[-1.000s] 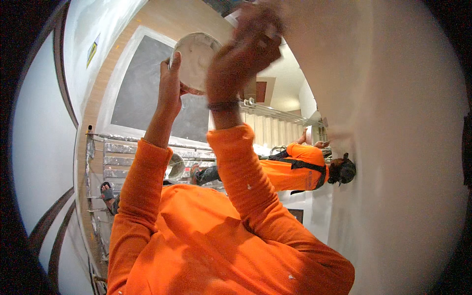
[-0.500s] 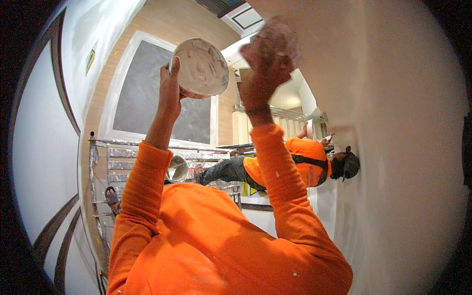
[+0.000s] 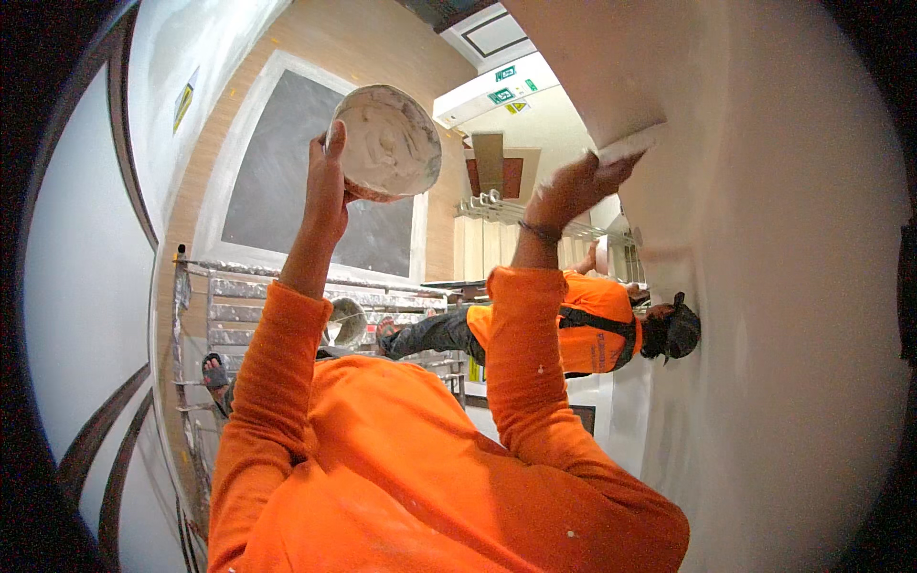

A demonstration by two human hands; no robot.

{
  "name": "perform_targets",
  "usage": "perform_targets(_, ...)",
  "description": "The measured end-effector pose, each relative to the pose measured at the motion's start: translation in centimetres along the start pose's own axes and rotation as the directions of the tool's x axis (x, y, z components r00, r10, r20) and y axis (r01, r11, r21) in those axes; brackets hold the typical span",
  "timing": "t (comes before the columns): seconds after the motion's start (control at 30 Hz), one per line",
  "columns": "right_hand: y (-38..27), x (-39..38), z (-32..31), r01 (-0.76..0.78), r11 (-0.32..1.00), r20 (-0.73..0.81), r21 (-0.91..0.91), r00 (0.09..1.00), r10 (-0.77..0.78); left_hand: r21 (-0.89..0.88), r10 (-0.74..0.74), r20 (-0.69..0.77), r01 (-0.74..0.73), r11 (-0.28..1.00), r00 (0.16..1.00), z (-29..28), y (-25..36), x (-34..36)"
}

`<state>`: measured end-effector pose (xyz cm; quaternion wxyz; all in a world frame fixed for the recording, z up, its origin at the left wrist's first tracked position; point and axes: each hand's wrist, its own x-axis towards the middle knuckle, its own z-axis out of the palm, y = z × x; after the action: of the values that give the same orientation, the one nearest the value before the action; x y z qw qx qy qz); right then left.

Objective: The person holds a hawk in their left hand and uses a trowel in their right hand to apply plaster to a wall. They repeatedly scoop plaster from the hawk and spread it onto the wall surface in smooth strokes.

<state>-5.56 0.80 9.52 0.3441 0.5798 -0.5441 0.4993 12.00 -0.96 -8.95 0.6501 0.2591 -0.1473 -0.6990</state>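
Observation:
My left hand point(image 3: 331, 177) grips a round bowl point(image 3: 392, 138) of pale, creamy paste, held up with its open top toward me. My right hand point(image 3: 578, 186) is closed on a flat, pale spreading blade point(image 3: 626, 145), whose far edge is at or very near the smooth wall point(image 3: 783, 306) on the right; whether it touches, I cannot tell. The blade's handle is hidden by my fingers. Both my forearms are in orange sleeves.
A co-worker point(image 3: 592, 325) in orange, with a dark cap, works beside the wall, holding something white. A paint-spattered metal scaffold point(image 3: 234, 294) carries a bucket point(image 3: 349, 318). Behind are a railing point(image 3: 487, 202), a grey panel point(image 3: 287, 181) and a white wall with dark trim at left.
My right hand has swept right and down from high at the centre toward the right wall, and its blade now shows more clearly. The bowl in my left hand has shifted slightly down.

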Motion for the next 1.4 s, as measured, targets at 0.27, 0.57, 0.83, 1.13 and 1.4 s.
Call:
perform_targets(0.27,-13.4,-2.2,9.4,0.411,0.911,-0.008,0.028,0.912,-0.411,-0.011,-0.024,0.004,0.024,1.0,1.0,-0.1,1.0,-0.2)
perform_targets(0.57,-15.3,-2.4,1.5,0.626,0.778,0.555,0.058,0.628,-0.546,-0.039,0.044,-0.002,-0.044,0.998,0.999,-1.4,0.2,1.1)
perform_targets(0.83,-12.8,2.3,6.1,0.759,0.642,0.365,-0.104,0.63,-0.686,-0.019,0.029,-0.022,-0.029,0.999,0.999,-1.3,1.1,0.0)
perform_targets(1.13,-9.4,-7.8,0.1,0.376,0.877,0.636,0.299,0.607,-0.477,-0.097,0.016,0.022,-0.014,0.995,1.0,-3.0,-0.4,0.6)
perform_targets(1.4,6.4,0.4,-5.1,-0.363,0.928,-0.101,0.089,0.923,0.371,-0.027,-0.017,-0.007,0.016,1.0,1.0,-3.1,0.1,-0.3)
